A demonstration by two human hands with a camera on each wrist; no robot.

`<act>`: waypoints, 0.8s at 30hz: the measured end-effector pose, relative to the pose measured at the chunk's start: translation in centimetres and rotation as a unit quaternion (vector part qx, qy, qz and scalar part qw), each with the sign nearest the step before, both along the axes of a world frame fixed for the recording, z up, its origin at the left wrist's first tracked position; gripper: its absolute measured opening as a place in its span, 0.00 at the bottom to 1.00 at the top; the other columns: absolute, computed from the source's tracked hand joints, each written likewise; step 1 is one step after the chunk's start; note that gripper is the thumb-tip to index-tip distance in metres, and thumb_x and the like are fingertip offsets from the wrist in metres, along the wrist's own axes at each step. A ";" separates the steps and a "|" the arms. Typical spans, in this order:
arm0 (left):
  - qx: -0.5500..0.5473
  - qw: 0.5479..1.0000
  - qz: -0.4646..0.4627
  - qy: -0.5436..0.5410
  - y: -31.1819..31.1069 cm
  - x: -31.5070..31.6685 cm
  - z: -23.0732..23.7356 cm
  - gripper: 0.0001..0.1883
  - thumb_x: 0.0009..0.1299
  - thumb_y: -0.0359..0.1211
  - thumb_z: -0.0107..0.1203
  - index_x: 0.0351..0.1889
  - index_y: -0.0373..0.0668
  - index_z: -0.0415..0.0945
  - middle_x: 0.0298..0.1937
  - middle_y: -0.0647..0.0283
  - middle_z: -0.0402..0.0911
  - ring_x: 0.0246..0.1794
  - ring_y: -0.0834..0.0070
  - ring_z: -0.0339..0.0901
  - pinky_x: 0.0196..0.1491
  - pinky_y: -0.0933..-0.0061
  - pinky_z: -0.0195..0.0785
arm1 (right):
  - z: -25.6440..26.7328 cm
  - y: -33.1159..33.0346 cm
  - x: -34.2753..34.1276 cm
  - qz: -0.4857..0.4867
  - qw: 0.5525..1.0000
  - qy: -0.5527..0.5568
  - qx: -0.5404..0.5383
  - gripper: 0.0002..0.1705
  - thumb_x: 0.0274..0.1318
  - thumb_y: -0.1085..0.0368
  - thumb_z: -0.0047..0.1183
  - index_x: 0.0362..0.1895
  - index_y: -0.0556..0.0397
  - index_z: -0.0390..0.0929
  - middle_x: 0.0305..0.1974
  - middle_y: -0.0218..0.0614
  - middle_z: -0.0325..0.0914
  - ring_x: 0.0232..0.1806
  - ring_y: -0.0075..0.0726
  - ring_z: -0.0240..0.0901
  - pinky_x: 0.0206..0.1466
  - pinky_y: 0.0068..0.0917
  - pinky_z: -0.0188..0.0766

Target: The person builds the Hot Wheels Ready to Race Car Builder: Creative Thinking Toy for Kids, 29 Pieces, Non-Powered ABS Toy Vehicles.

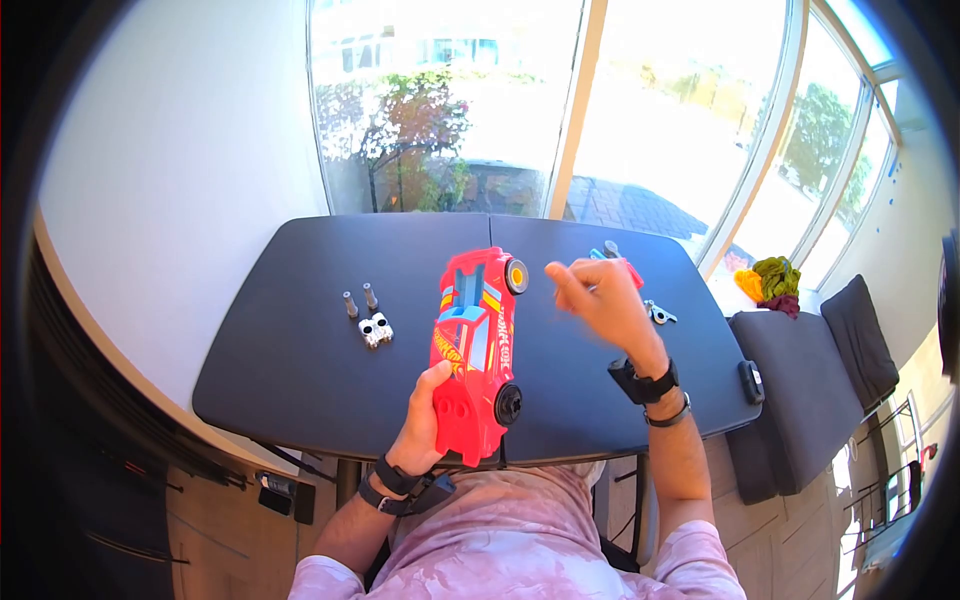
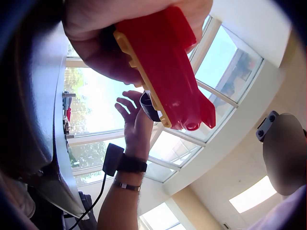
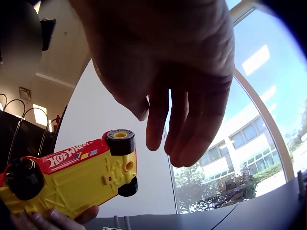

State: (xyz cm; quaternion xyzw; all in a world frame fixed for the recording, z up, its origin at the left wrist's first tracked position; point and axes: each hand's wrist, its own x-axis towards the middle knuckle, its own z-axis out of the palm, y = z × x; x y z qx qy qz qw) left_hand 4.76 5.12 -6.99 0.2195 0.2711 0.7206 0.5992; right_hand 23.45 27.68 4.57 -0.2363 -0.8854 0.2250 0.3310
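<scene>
A red toy car [image 1: 470, 350] with a yellow underside [image 3: 81, 184] is held up over the near part of the table, tilted on its side. My left hand [image 1: 418, 430] grips its lower end, fingers curled round the body, as the left wrist view also shows with the red car [image 2: 165, 67]. One wheel facing right has a yellow hub, the other is plain black. My right hand [image 1: 605, 305] hangs in the air to the right of the car, apart from it; the right wrist view shows the hand [image 3: 177, 91] with loosely bent fingers and nothing held.
On the dark table [image 1: 270, 390], two grey pegs [image 1: 360, 298] and a white part with black circles [image 1: 376, 330] lie left. Behind my right hand are a red item [image 1: 632, 272] and a silver piece [image 1: 658, 313]. A black device [image 1: 750, 382] sits at the right edge.
</scene>
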 end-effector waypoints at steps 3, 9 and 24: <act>0.003 1.000 -0.006 0.002 -0.1 0.0 -0.2 0.38 0.82 0.56 0.58 0.77 0.36 0.69 0.65 0.51 0.87 0.59 0.63 0.90 0.59 0.56 0.88 | 0.7 2.5 0.0 -0.065 0.992 0.088 0.070 0.17 0.78 0.59 0.65 0.42 0.63 0.90 0.33 0.44 0.90 0.31 0.44 0.86 0.40 0.38 0.81; -0.002 1.000 -0.003 0.004 0.0 -0.2 -0.1 0.38 0.82 0.56 0.58 0.77 0.36 0.70 0.64 0.51 0.87 0.58 0.62 0.91 0.59 0.56 0.88 | -4.4 13.2 1.0 -0.155 0.967 -0.074 0.191 0.16 0.70 0.72 0.60 0.58 0.56 0.89 0.61 0.47 0.86 0.61 0.57 0.84 0.63 0.44 0.83; 0.003 1.000 -0.010 -0.008 0.3 -0.6 -1.0 0.35 0.82 0.55 0.59 0.75 0.36 0.71 0.62 0.53 0.88 0.57 0.65 0.91 0.59 0.58 0.88 | -7.0 14.0 -2.5 -0.142 0.902 -0.213 0.347 0.10 0.68 0.67 0.63 0.49 0.44 0.93 0.47 0.31 0.91 0.56 0.43 0.85 0.71 0.49 0.76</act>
